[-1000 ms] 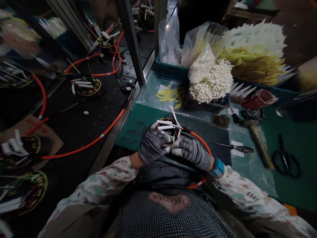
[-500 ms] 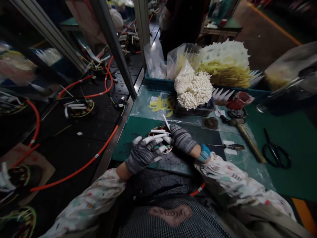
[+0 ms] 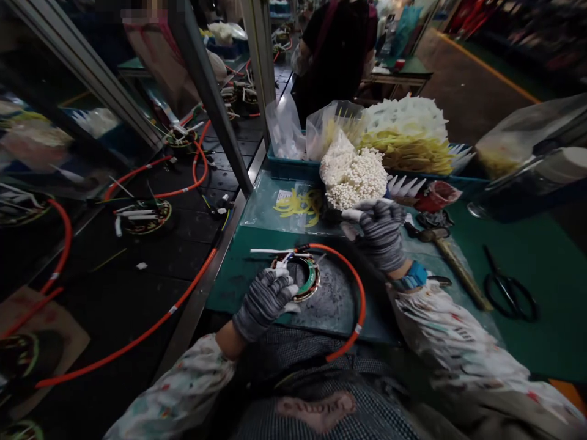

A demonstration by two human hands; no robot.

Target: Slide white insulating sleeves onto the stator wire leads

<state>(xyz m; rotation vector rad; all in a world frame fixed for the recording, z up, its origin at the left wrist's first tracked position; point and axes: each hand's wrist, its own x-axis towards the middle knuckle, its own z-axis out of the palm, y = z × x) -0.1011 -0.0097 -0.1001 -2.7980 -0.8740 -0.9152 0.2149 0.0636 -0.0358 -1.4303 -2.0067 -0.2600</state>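
My left hand [image 3: 266, 299], in a grey glove with white fingertips, is closed on the near left rim of a motor stator [image 3: 314, 282], a ring with copper windings and a green inner face, on the work mat. White sleeving [image 3: 270, 251] and an orange cable [image 3: 362, 293] come off its far side; the cable loops right and back towards my apron. My right hand [image 3: 380, 232], gloved alike, is raised at the near right side of a bundle of thin white tubes [image 3: 358, 177]. Its thumb and forefinger are apart, with nothing visible between them.
Yellow strips [image 3: 298, 205] lie on plastic at the back left. A blue tray [image 3: 293, 168] holds bags and stacked sheets. A hammer [image 3: 454, 263] and scissors [image 3: 509, 293] lie right. More stators [image 3: 144, 217] sit on the dark conveyor to the left. Another person [image 3: 332, 61] stands beyond.
My right hand has left the stator and moved up and right to the tube bundle. My left hand stays at the stator, whose open centre and looping orange cable now show.
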